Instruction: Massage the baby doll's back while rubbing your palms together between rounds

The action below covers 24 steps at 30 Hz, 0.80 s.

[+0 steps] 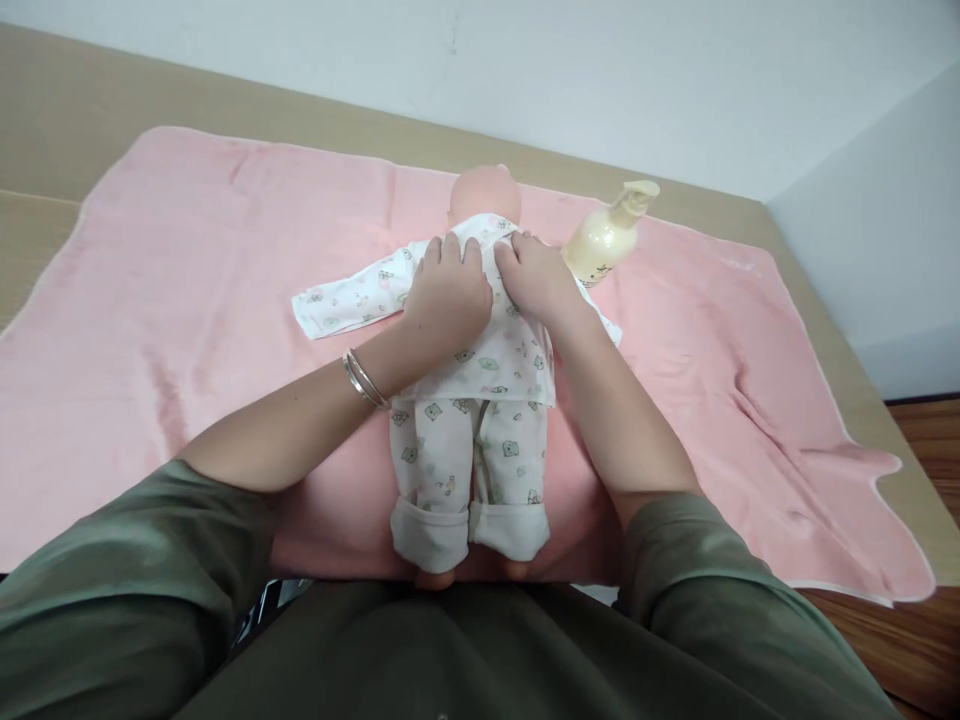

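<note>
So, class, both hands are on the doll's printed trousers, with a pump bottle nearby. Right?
Not quite: the head view shows the left hand and right hand on the printed top, not the trousers. The pump bottle is indeed nearby.

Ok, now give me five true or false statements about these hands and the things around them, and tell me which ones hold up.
1. The left hand and the right hand both touch the printed top. True.
2. The silver bangles are on the right wrist. False: the silver bangles are on the left wrist.
3. The pump bottle is to the right of the doll's head. True.
4. The blanket under the doll is blue. False: the blanket is pink.
5. The trousers have turned-up cuffs. True.
</note>
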{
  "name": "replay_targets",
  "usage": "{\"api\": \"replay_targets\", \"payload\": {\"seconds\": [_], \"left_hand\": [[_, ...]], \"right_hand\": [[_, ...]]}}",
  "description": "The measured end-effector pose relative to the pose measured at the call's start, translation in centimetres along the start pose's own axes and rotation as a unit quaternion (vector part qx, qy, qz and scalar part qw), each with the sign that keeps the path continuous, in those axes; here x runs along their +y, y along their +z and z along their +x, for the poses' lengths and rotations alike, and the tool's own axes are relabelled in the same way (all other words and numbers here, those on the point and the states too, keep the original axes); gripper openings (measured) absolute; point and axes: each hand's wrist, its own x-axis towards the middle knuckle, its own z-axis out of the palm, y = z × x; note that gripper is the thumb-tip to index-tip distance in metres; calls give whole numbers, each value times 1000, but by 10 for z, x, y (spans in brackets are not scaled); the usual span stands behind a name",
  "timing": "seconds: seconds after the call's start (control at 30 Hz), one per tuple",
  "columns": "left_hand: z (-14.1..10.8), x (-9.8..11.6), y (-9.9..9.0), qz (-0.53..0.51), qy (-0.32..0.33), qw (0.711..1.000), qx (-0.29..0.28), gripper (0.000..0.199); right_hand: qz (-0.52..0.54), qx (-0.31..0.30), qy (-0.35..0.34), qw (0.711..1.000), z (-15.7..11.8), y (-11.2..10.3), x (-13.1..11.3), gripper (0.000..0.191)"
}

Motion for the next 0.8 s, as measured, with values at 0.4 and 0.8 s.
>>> {"api": "replay_targets", "payload": {"seconds": [0.4, 0.8], "left_hand": [[32, -38, 1, -77, -32, 996, -43, 40], [13, -18, -18, -15, 49, 994, -95, 42]], "right_hand": [[-112, -33, -130, 985, -45, -1, -42, 55], [-30, -13, -39, 999, -15, 1, -12, 56]]}}
